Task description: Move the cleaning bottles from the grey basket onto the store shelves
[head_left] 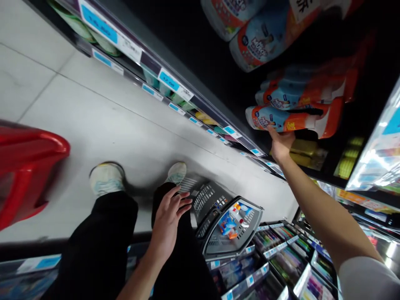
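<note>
Head cam view: right hand is up at a black store shelf, fingers against the underside of a baby diaper pack, can't tell if it's actually gripped. Left hand hangs open, fingers spread, just beside a gray shopping basket.

The right hand presses the underside of a blue-and-orange plastic diaper pack on a black store shelf; the open left hand hangs just beside a grey plastic shopping basket.
</note>
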The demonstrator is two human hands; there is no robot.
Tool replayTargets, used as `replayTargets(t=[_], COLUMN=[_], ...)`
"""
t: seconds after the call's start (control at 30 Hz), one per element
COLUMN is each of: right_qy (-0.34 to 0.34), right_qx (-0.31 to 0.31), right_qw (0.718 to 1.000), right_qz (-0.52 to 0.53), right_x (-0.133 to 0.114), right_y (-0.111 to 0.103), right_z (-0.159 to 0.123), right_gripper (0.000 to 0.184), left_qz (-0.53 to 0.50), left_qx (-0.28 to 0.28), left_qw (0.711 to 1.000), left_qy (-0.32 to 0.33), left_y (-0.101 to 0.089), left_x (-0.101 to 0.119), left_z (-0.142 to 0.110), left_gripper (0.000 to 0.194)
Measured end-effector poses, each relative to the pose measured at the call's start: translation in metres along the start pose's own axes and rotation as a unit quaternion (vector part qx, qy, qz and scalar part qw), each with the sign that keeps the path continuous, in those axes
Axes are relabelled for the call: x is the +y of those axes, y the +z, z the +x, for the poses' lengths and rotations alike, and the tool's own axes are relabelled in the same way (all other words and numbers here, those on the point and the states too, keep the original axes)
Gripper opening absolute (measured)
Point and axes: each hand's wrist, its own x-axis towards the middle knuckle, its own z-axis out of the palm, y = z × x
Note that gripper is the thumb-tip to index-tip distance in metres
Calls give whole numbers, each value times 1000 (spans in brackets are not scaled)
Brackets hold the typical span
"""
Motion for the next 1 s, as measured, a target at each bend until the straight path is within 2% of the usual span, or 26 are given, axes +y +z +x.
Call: replayTargets(t=[0.13, 0.3, 0.53, 0.77, 0.9, 1.0], right_qy=[-20, -59, -75, -109, -120, -104], right_qx=[3, 18, 42, 87, 73, 59], right_qw=[1000, 997, 994, 985, 988, 991], right_qz=[22, -39, -60, -100, -68, -55], right_x=[3, 10, 27, 44, 46, 45], right_y=[-5, -16, -15, -9, -8, -6], right_z=[28, 46, 49, 56, 57, 56], right_gripper=[54, 57, 63, 67, 67, 69], left_qz=[-15, -30, -35, -28, -25, -17], left_qx=[10, 16, 26, 35, 36, 33], left_qw=[1000, 999, 999, 999, 999, 999], left_qy=[-7, -18, -20, -24, -26, -27], left_y=[3, 8, 9, 5, 4, 4], left_x=[-7, -16, -24, -22, -19, -17], left_z=[4, 8, 13, 12, 9, 6], left_gripper=[61, 65, 69, 68, 70, 72])
